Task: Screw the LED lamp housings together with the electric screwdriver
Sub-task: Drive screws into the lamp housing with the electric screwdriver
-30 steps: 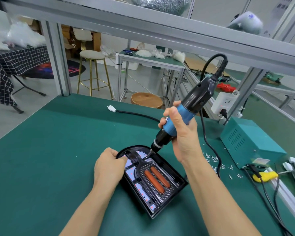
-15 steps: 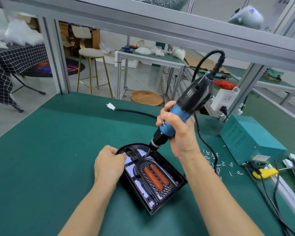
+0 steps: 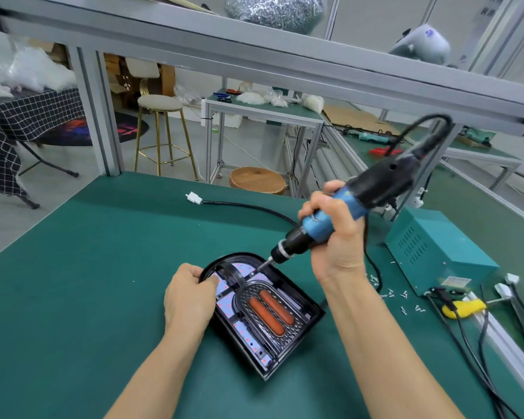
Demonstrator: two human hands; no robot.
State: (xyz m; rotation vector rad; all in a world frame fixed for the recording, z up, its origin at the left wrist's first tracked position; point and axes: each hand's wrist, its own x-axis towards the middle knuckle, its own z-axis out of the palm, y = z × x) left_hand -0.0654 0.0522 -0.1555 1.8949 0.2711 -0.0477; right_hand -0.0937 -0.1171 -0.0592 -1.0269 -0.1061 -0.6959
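Lying flat on the green bench mat [image 3: 73, 282], a black arch-topped plastic LED lamp housing [image 3: 307, 320] with two orange elongated elements behind a perforated grille is steadied at its rounded end by the left hand [image 3: 188, 293], whose fingers are curled over the rim. A blue-and-black corded electric screwdriver [image 3: 345, 213] is gripped around its blue section by the right hand [image 3: 335, 237], fingers wrapped tightly, and is tilted so that the bit tip is set against the housing's upper right inner edge. Small loose silver screws [image 3: 406, 300] are scattered on the mat beside a teal metal power supply box [image 3: 436, 252].
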